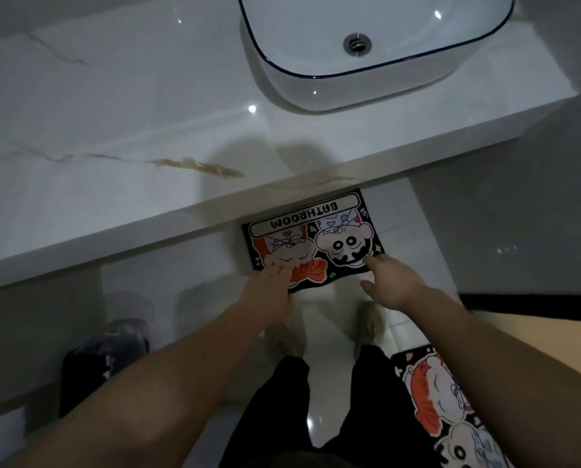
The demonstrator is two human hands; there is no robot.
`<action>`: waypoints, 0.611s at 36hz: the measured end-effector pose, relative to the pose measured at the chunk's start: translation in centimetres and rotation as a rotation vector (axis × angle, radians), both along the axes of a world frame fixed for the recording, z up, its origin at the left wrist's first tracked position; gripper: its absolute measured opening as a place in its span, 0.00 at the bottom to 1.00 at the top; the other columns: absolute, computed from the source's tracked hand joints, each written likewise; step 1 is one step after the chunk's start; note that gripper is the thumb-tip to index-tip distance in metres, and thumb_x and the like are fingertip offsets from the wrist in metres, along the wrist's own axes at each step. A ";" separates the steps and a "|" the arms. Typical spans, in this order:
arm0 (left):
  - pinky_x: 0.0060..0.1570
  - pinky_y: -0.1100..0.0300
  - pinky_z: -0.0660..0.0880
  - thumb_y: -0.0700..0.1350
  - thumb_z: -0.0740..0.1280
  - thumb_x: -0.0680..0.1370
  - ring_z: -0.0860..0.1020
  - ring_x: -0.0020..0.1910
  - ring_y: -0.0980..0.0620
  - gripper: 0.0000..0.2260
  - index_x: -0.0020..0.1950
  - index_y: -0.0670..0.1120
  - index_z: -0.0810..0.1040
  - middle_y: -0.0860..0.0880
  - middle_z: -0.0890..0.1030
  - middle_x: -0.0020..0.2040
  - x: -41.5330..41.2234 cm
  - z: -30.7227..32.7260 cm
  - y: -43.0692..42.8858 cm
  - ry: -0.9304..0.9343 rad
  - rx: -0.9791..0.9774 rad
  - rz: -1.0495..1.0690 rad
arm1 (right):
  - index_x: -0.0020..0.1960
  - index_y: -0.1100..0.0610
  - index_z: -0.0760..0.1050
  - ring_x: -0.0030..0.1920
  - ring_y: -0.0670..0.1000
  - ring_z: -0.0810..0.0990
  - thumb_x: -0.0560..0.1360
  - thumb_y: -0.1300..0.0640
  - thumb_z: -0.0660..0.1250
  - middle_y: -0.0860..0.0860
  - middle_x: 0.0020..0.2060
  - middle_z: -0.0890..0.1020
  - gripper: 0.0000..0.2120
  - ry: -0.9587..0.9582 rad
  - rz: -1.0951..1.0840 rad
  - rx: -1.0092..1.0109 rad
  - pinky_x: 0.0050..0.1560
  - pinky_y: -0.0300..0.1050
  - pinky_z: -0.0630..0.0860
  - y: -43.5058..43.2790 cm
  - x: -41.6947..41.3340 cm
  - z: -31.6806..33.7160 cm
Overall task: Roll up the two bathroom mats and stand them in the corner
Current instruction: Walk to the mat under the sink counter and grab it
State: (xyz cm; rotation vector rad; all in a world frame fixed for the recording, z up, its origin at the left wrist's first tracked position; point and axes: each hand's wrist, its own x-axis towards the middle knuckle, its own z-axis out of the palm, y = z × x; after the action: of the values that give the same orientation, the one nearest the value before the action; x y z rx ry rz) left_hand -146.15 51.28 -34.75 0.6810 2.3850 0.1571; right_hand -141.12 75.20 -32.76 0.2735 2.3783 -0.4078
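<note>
A black cartoon mat (319, 238) printed "BATHROOM" lies flat on the floor, its far edge tucked under the counter. My left hand (270, 288) rests on its near left corner with fingers spread. My right hand (392, 282) reaches over its near right corner, fingers apart, fingertips touching the mat's edge. Neither hand grips anything. A second mat (447, 410) with the same cartoon print lies flat on the floor at the lower right, partly hidden by my right forearm.
A white marble counter (130, 157) overhangs the floor, carrying a white basin (366, 82) with a dark rim. A dark bin with a plastic liner (103, 359) stands on the left under the counter. My legs and feet (292, 336) stand on glossy white tiles. A wooden surface (532, 332) is at right.
</note>
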 end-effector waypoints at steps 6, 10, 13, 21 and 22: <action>0.67 0.51 0.64 0.45 0.60 0.77 0.67 0.69 0.46 0.26 0.75 0.44 0.58 0.44 0.67 0.72 -2.6 -5.6 2.9 0.008 -0.030 0.002 | 0.70 0.58 0.65 0.60 0.60 0.74 0.77 0.51 0.61 0.59 0.61 0.73 0.23 -0.047 0.076 -0.002 0.54 0.49 0.73 2.4 -3.6 -6.6; 0.68 0.50 0.65 0.45 0.61 0.76 0.67 0.69 0.45 0.27 0.74 0.45 0.59 0.45 0.67 0.72 -4.0 -11.2 5.0 0.022 -0.058 0.003 | 0.71 0.57 0.65 0.61 0.59 0.74 0.76 0.51 0.62 0.59 0.63 0.73 0.25 -0.024 0.133 -0.010 0.57 0.50 0.74 4.2 -5.7 -12.7; 0.68 0.49 0.64 0.45 0.61 0.77 0.67 0.69 0.44 0.27 0.74 0.44 0.58 0.44 0.67 0.72 -5.2 -16.6 6.2 0.038 -0.095 -0.041 | 0.70 0.57 0.66 0.59 0.58 0.75 0.77 0.51 0.61 0.58 0.62 0.74 0.23 -0.019 0.173 -0.016 0.54 0.48 0.74 5.4 -7.0 -18.2; 0.68 0.46 0.64 0.43 0.62 0.75 0.69 0.67 0.40 0.28 0.74 0.41 0.61 0.41 0.69 0.71 -8.9 -32.8 7.5 0.062 -0.010 -0.098 | 0.75 0.56 0.57 0.66 0.58 0.69 0.79 0.48 0.57 0.58 0.69 0.67 0.27 -0.031 0.283 0.065 0.64 0.52 0.70 7.9 -10.3 -34.2; 0.66 0.44 0.66 0.42 0.63 0.74 0.71 0.65 0.38 0.28 0.73 0.39 0.64 0.39 0.71 0.69 -9.4 -35.0 7.6 0.074 0.029 -0.102 | 0.75 0.56 0.57 0.66 0.59 0.69 0.79 0.48 0.57 0.58 0.69 0.67 0.27 -0.014 0.288 0.071 0.64 0.52 0.69 8.3 -10.8 -36.3</action>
State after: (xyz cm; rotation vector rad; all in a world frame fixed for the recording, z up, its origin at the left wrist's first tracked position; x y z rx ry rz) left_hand -155.51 58.89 -69.76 0.8333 2.4164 0.1251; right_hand -151.90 83.48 -69.05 -0.0359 2.3746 -0.1850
